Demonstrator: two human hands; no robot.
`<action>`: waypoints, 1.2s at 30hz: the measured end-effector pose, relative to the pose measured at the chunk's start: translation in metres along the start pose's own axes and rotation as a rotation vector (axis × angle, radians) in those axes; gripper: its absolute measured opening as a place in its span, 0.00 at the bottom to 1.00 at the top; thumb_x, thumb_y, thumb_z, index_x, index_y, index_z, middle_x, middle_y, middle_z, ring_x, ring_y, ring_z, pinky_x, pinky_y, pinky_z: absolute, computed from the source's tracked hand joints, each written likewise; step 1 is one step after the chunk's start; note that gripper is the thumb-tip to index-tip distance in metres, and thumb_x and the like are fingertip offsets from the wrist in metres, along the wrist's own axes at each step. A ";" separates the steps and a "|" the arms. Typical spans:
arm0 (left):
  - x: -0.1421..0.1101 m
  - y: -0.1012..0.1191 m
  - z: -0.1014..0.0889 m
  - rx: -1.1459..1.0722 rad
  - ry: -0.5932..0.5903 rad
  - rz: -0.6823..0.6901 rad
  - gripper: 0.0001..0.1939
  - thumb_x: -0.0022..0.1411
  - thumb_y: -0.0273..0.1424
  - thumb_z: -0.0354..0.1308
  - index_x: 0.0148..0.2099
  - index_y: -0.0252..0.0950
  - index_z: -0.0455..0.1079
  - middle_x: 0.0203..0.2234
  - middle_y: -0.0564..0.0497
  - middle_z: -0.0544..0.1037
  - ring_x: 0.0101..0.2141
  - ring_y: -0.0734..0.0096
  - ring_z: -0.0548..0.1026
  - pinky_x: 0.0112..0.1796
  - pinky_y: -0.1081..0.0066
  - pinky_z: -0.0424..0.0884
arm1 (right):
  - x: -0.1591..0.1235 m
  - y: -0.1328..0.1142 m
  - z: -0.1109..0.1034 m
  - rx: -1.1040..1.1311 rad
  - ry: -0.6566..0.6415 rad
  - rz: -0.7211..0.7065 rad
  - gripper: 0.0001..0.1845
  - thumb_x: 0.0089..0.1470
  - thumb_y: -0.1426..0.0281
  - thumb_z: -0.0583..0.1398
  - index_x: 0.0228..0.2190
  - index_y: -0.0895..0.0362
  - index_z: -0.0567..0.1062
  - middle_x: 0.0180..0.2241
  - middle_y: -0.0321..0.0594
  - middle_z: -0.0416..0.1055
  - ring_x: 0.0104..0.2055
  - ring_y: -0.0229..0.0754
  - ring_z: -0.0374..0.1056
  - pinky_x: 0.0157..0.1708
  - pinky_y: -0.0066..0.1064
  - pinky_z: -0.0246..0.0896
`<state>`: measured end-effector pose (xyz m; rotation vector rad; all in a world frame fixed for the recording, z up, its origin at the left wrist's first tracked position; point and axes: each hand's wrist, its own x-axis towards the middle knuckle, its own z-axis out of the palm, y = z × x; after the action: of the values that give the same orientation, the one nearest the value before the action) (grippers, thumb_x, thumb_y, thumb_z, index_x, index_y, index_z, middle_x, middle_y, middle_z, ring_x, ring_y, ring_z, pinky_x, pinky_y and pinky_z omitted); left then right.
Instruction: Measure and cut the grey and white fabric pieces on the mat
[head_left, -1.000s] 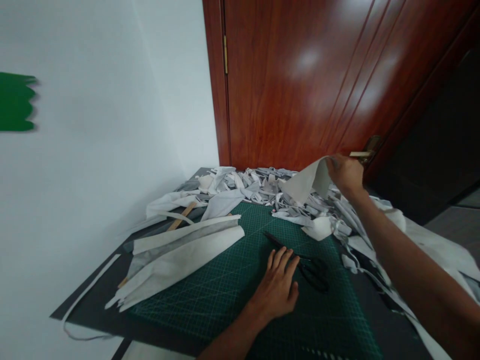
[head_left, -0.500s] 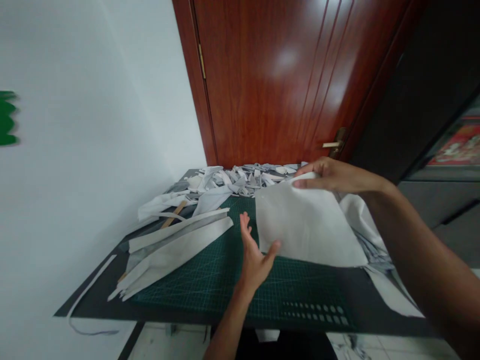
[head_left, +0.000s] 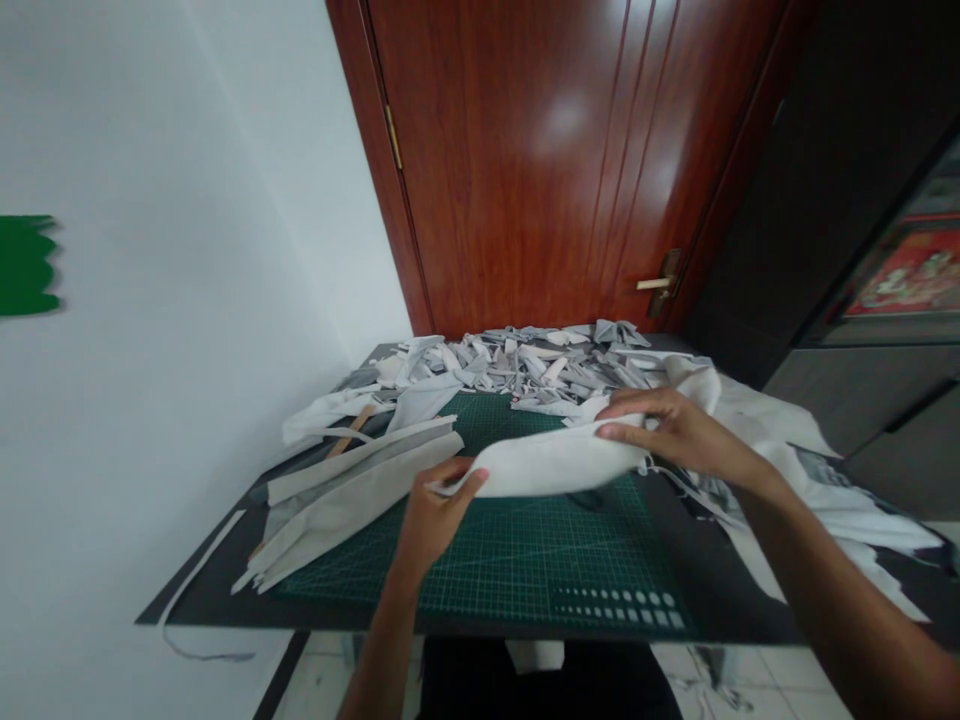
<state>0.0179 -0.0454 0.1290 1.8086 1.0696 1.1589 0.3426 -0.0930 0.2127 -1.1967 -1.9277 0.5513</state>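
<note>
A pale grey fabric piece point(head_left: 547, 466) lies bunched across the green cutting mat point(head_left: 510, 570), held off the mat at both ends. My left hand point(head_left: 436, 515) pinches its left end, and my right hand point(head_left: 675, 430) grips its right end. Beneath the fabric a dark shape point(head_left: 589, 499) shows, perhaps the black scissors; most of it is hidden. Long folded cloth strips point(head_left: 352, 490) lie to the left of my left hand, and a heap of grey and white scraps point(head_left: 540, 365) lies beyond the mat.
The dark table point(head_left: 214, 595) ends at a near edge, with a white wall on its left. Loose white cloth point(head_left: 817, 490) spreads over the right side and hangs off. A wooden stick point(head_left: 351, 430) lies among the strips. A red-brown door point(head_left: 525, 160) stands behind.
My hands have come together and lowered the fabric, which hung as a wide sheet from my right hand. My left hand, open before, now holds its other end. The view has tilted slightly.
</note>
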 end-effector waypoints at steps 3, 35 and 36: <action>-0.002 0.011 -0.044 0.253 -0.167 0.353 0.16 0.66 0.45 0.61 0.49 0.44 0.84 0.48 0.48 0.85 0.55 0.51 0.78 0.61 0.49 0.70 | -0.024 0.002 0.027 -0.099 0.043 -0.156 0.12 0.65 0.58 0.63 0.40 0.49 0.86 0.35 0.40 0.80 0.40 0.45 0.74 0.41 0.37 0.68; -0.072 -0.101 0.049 0.882 -0.359 0.345 0.29 0.76 0.36 0.49 0.76 0.44 0.54 0.75 0.46 0.54 0.73 0.50 0.51 0.69 0.40 0.54 | -0.038 0.204 0.135 -0.668 -0.036 0.085 0.28 0.71 0.64 0.48 0.66 0.57 0.67 0.70 0.53 0.62 0.71 0.53 0.59 0.68 0.54 0.54; -0.070 -0.100 0.053 0.872 -0.355 0.344 0.29 0.76 0.36 0.49 0.76 0.44 0.54 0.75 0.46 0.54 0.73 0.49 0.51 0.69 0.40 0.54 | -0.039 0.207 0.132 -0.683 -0.021 0.095 0.27 0.71 0.64 0.48 0.66 0.57 0.68 0.69 0.53 0.62 0.71 0.53 0.59 0.68 0.54 0.55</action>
<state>0.0239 -0.0770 -0.0002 2.8296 1.1632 0.5000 0.3593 -0.0262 -0.0265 -1.7059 -2.1578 -0.0743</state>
